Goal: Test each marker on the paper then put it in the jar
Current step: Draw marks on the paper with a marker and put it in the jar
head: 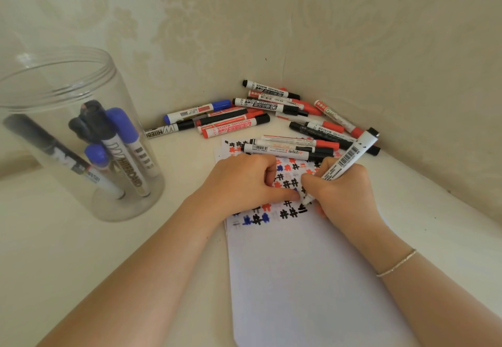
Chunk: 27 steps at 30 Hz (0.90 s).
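Observation:
A white sheet of paper point(307, 270) lies in front of me, its far part covered with black, red and blue test marks. My right hand point(342, 192) grips a white marker point(346, 159) with a black end, tip down on the paper beside a fresh black mark. My left hand point(244, 181) rests on the paper with fingers curled, its thumb pressing the sheet next to the tip. Whether it holds the cap is hidden. A clear plastic jar point(81, 135) stands at the left with several black and blue markers inside.
A pile of several red, black and blue whiteboard markers point(271, 114) lies in the corner beyond the paper, some resting on its far edge. Patterned walls close in behind and to the right. The cream tabletop point(130, 259) spreads between jar and paper.

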### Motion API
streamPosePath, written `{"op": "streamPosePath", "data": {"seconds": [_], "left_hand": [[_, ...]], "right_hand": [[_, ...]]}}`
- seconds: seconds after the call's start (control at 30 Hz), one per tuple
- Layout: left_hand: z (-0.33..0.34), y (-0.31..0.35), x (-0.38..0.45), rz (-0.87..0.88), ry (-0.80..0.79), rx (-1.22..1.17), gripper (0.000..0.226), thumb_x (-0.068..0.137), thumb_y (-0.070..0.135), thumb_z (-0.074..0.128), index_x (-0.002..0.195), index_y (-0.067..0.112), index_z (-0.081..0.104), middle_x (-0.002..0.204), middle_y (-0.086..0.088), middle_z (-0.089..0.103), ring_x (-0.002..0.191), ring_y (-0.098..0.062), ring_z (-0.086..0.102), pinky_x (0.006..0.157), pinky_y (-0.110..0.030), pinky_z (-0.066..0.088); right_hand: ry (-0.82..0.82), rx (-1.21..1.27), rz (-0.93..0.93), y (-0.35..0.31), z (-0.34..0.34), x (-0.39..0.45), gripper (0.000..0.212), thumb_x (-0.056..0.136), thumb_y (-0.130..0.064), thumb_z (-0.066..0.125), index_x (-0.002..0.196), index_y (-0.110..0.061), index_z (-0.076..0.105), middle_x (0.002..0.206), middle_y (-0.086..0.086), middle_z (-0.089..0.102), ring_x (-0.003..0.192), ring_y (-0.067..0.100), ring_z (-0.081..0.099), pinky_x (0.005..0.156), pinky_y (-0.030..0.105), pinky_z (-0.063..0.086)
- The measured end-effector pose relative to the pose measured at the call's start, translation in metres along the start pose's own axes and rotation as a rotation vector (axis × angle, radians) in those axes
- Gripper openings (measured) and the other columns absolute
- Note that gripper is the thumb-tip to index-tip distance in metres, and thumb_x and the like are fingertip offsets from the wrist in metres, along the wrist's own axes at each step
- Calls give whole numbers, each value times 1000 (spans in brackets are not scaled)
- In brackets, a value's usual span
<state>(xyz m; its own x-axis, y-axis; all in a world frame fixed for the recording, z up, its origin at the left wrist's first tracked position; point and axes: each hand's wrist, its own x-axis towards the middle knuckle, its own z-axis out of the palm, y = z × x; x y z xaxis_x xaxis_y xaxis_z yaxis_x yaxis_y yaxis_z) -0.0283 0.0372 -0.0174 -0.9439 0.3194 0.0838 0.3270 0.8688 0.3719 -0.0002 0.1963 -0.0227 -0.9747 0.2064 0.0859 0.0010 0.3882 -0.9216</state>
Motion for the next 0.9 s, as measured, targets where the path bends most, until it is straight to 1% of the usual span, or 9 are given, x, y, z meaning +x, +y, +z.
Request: {"op": "streamPosePath", "data": {"seconds": [0.17, 0.23, 0.33, 0.47, 0.57, 0.67, 0.77, 0.8, 0.9], "left_hand": [[1, -1, 0, -5, 2, 9, 50, 68, 73, 62, 71, 25, 49, 64, 10, 53, 58, -5, 48, 53, -24, 33], [1, -1, 1, -2, -2, 21, 49, 69, 72, 61, 72, 25, 49, 64, 10, 53, 58, -4, 47, 52, -24, 32], [1, 0, 1, -5, -14, 34, 50, 69, 74, 60, 73, 25, 50, 65, 10, 54, 59, -4, 48, 52, -23, 31], [1, 0, 0, -8, -5, 29, 51, 68, 75, 61, 72, 25, 49, 65, 10, 54, 59, -5, 49, 52, -23, 32], [0, 0, -1, -3, -3, 33, 50, 69, 73, 62, 73, 25, 50, 65, 10, 54, 59, -5, 49, 52, -23, 33], [0, 0, -3, 12, -4, -1, 43, 75, 69, 60, 78, 28, 47, 66, 9, 54, 59, -5, 49, 52, -24, 34], [-2, -1, -5, 14, -14, -244, 12, 94, 40, 50, 98, 29, 46, 81, 6, 60, 65, -9, 54, 61, -32, 48], [-4, -2, -5, 9, -14, -363, 6, 97, 27, 45, 103, 28, 45, 87, 4, 62, 70, -12, 56, 70, -38, 51], [-7, -1, -8, 41, -8, -566, 23, 97, 6, 42, 111, 24, 44, 99, 8, 65, 92, -20, 62, 88, -44, 49]], "right_hand": [[-17, -45, -29, 1, 3, -1, 18, 73, -2, 65, 67, 9, 52, 60, 24, 60, 45, 15, 45, 38, 19, 37], [-34, -57, -16, 1, 2, 0, 17, 74, -1, 65, 64, 2, 52, 56, 16, 55, 46, 14, 43, 39, 19, 36], [-5, 15, 13, 1, 0, 0, 13, 75, 0, 64, 67, 4, 54, 54, 10, 53, 39, 9, 41, 37, 17, 36], [14, -33, -29, 2, 2, 0, 20, 75, -1, 64, 63, 1, 49, 52, 6, 47, 45, 13, 39, 40, 19, 36], [-15, -29, -22, 2, 3, 0, 26, 75, 1, 64, 60, -7, 44, 51, 3, 43, 38, 6, 35, 36, 14, 32], [22, 173, -9, 4, -2, 2, 32, 78, -8, 73, 61, -10, 46, 52, 9, 46, 37, 8, 38, 36, 18, 35], [53, 469, -2, 5, -11, 5, 29, 76, -17, 77, 64, -13, 51, 49, 6, 47, 37, 16, 40, 39, 22, 36], [27, 566, 1, 4, -12, 5, 23, 75, -17, 76, 66, -12, 55, 52, 6, 52, 41, 16, 45, 42, 25, 41], [-96, 871, 62, 1, -16, 5, 10, 77, -17, 68, 80, -8, 66, 84, 10, 69, 68, 21, 65, 69, 31, 57]]}}
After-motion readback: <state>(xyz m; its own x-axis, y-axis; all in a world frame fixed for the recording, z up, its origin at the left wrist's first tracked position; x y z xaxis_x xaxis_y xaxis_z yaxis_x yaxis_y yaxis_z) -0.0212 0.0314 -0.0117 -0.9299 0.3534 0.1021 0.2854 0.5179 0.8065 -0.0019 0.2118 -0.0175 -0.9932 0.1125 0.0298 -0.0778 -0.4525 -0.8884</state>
